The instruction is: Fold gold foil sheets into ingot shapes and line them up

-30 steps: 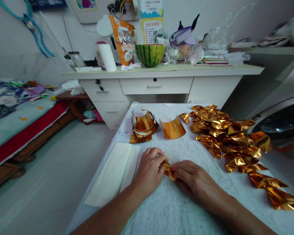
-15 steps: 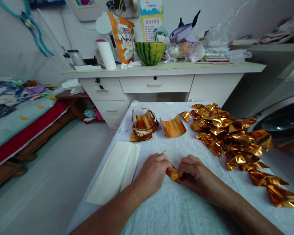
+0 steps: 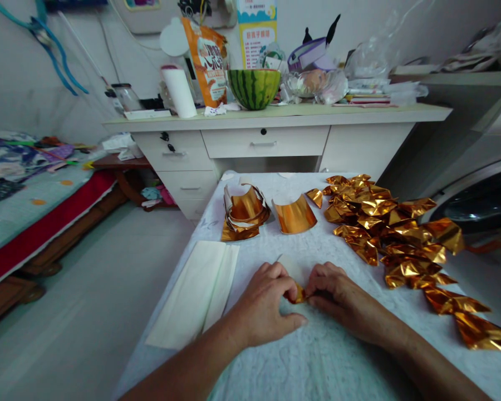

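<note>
A small piece of gold foil paper [image 3: 299, 293] lies between my hands above the cloth-covered table, mostly hidden by fingers. My left hand [image 3: 268, 303] has its curled fingertips on the foil's left end, while its thumb sticks out apart from it. At the other end, my right hand [image 3: 334, 292] pinches the foil. A pale paper sheet [image 3: 290, 266] lies flat just behind them. Left of my hands rests a stack of whitish paper [image 3: 190, 295]. One curved gold sheet [image 3: 294, 214] and a curled roll of gold sheets [image 3: 244, 211] stand farther back.
Folded gold foil pieces [image 3: 376, 223] are heaped along the table's right side. Behind the table stands a white desk [image 3: 267, 142] bearing a half watermelon [image 3: 254, 89], an orange pouch [image 3: 206, 64] and a white roll [image 3: 179, 92]. A bed [image 3: 37, 206] is at left, a front-loading washer [image 3: 484, 195] at right.
My left thumb has moved off the foil and now points right, toward me. The foil shows less between my fingers, and my right hand has hardly moved.
</note>
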Demonstrator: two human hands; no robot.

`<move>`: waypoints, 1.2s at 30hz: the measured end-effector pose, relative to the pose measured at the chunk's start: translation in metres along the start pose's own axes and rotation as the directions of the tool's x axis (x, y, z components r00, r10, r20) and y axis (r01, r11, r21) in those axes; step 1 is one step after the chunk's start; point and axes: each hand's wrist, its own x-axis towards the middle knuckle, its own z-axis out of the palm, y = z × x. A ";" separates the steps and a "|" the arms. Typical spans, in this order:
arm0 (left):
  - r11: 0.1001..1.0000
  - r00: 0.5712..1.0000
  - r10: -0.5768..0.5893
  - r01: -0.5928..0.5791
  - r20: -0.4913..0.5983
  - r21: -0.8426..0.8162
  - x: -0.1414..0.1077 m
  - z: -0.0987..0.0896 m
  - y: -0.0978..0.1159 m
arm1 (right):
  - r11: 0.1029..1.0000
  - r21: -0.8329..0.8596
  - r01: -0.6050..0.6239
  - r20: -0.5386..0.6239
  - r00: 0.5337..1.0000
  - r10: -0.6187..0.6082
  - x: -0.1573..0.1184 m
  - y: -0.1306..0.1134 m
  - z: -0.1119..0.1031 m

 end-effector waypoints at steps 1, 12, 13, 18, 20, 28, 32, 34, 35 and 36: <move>1.000 1.000 -0.009 0.009 -0.002 -0.006 0.001 0.001 0.001 | 1.000 -0.002 -0.012 -0.007 1.000 0.012 0.000 0.000 0.001; 0.999 0.997 -0.033 0.034 -0.075 0.004 0.003 0.011 -0.001 | 0.998 -0.040 -0.053 -0.048 0.998 0.051 -0.002 -0.004 0.003; 0.999 0.996 -0.034 0.035 -0.082 0.008 0.003 0.012 0.000 | 0.997 -0.050 -0.062 -0.052 0.997 0.060 -0.002 -0.004 0.003; 0.998 0.994 -0.046 0.050 -0.103 0.037 0.003 0.014 0.001 | 0.982 -0.120 -0.146 -0.095 0.986 0.135 0.000 -0.009 0.006; 0.998 0.992 -0.048 0.053 -0.118 0.043 0.003 0.015 0.002 | 0.976 -0.141 -0.165 -0.119 0.982 0.149 0.001 -0.010 0.008; 0.996 0.986 -0.043 0.056 -0.160 0.074 0.002 0.018 0.005 | 0.945 -0.215 -0.248 -0.166 0.963 0.215 0.004 -0.006 0.015; 0.994 0.984 -0.054 0.069 -0.170 0.080 0.003 0.019 0.006 | 0.943 -0.209 -0.260 -0.175 0.959 0.225 0.005 -0.006 0.016; 0.994 0.984 -0.054 0.068 -0.167 0.080 0.003 0.019 0.006 | 0.942 -0.204 -0.265 -0.176 0.957 0.231 0.005 -0.006 0.016; 0.995 0.985 -0.053 0.066 -0.164 0.079 0.003 0.018 0.006 | 0.942 -0.201 -0.270 -0.176 0.956 0.236 0.006 -0.007 0.015; 0.995 0.985 -0.052 0.065 -0.162 0.080 0.003 0.018 0.007 | 0.941 -0.197 -0.275 -0.176 0.954 0.242 0.006 -0.007 0.015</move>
